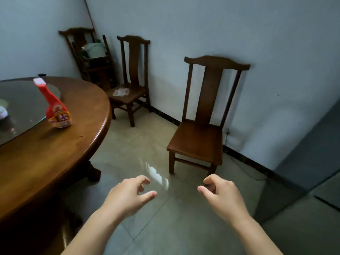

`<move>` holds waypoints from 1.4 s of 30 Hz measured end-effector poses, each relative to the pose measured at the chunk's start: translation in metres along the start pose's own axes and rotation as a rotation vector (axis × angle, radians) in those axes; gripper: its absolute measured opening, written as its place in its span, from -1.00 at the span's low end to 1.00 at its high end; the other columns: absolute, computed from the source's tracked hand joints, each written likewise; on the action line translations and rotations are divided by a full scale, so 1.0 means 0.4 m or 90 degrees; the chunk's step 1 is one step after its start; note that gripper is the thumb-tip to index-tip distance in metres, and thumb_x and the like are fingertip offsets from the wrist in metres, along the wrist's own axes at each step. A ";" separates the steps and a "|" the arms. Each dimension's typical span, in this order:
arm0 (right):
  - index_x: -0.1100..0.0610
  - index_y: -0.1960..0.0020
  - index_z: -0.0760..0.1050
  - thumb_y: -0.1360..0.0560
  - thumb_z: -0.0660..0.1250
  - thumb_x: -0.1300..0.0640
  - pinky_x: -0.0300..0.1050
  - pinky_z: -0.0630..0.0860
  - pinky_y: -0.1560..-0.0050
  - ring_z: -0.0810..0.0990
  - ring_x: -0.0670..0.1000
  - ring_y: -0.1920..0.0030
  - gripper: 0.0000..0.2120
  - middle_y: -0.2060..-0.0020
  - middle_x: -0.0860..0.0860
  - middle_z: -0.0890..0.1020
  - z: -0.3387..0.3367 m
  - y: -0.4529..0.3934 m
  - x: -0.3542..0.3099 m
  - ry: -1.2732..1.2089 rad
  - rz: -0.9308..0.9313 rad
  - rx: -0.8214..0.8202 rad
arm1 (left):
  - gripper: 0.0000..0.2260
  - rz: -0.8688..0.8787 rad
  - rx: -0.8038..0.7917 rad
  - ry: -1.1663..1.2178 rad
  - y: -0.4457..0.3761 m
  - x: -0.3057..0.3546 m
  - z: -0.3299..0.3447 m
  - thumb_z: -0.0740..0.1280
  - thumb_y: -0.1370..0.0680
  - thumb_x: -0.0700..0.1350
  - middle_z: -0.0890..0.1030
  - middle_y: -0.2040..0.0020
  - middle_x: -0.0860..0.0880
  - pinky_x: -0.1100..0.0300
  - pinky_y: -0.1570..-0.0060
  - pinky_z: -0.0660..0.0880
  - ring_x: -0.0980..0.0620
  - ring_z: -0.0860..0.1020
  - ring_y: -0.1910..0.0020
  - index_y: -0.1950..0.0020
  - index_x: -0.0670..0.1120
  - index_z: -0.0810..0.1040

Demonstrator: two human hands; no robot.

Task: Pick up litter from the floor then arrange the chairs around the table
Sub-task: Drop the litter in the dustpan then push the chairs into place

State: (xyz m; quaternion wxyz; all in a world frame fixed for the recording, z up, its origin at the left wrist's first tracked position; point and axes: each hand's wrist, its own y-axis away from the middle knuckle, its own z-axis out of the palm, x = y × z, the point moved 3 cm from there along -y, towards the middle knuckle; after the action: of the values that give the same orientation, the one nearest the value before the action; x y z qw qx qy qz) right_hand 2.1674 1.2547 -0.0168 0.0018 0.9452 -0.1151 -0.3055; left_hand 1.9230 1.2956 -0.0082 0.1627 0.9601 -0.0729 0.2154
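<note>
At the table's right edge: the round wooden table (60,153) fills the left of the view; a red spray bottle (55,105) stands on the wood just beside the rim of the glass turntable (20,105).
Far corner: a stack of chairs (86,57) leans there, holding pale green things too blurred to name.
Middle chair (132,80): stands against the wall near the table's far edge, with a crumpled clear wrapper (121,92) on its seat, probably litter.
Near chair (204,122): stands with its back to the wall, well apart from the table, seat bare.
Floor (184,218): glossy tiles; no litter shows on the visible part.
Left hand (128,196): held out low, fingers loosely curled, holding nothing.
Right hand (222,196): likewise loosely curled and holding nothing, just short of the near chair's front legs.
Step in hand: judging by the bare floor, the chair arranging.
Next move: likely both hands grip the near chair by seat or back rail, lift it off the wall and set it facing the table's edge.
</note>
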 end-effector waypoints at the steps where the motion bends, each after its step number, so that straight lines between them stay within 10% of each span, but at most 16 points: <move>1: 0.00 0.00 0.51 -0.43 0.33 -0.11 -0.06 0.53 0.06 0.58 0.02 0.12 -0.76 0.20 -0.03 0.63 -0.005 -0.033 0.023 0.000 0.009 -0.009 | -0.60 -0.002 -0.007 0.003 -0.038 0.020 0.010 0.30 -0.42 0.28 0.58 0.00 0.12 0.21 0.03 0.48 0.13 0.55 0.04 -0.18 0.16 0.46; 23: 0.00 -0.06 0.49 -0.46 0.31 -0.09 -0.29 0.37 0.33 0.52 -0.11 0.20 -0.76 0.21 -0.08 0.57 -0.398 -1.096 0.320 0.014 0.062 0.043 | -0.63 0.155 -0.004 -0.049 -1.140 0.651 -0.050 0.23 -0.50 0.21 0.55 -0.18 0.10 0.20 -0.11 0.49 0.11 0.52 -0.11 -0.27 0.14 0.39; 42: 0.04 -0.22 0.37 -0.47 0.30 -0.08 -0.22 0.40 -0.09 0.41 -0.02 -0.20 -0.62 -0.22 -0.01 0.44 -0.795 -2.062 0.648 0.077 -0.157 0.120 | -0.50 0.108 0.110 -0.057 -1.910 1.325 -0.066 0.27 -0.51 0.15 0.30 -0.42 0.09 0.15 -0.26 0.42 0.09 0.37 -0.32 -0.41 0.11 0.26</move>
State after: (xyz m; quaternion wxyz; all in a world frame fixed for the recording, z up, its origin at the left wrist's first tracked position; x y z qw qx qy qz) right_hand 2.7336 1.9797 0.0317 -0.1172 0.9647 -0.0263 -0.2342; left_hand 2.5486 1.9831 0.0314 0.0569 0.9697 -0.1419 0.1907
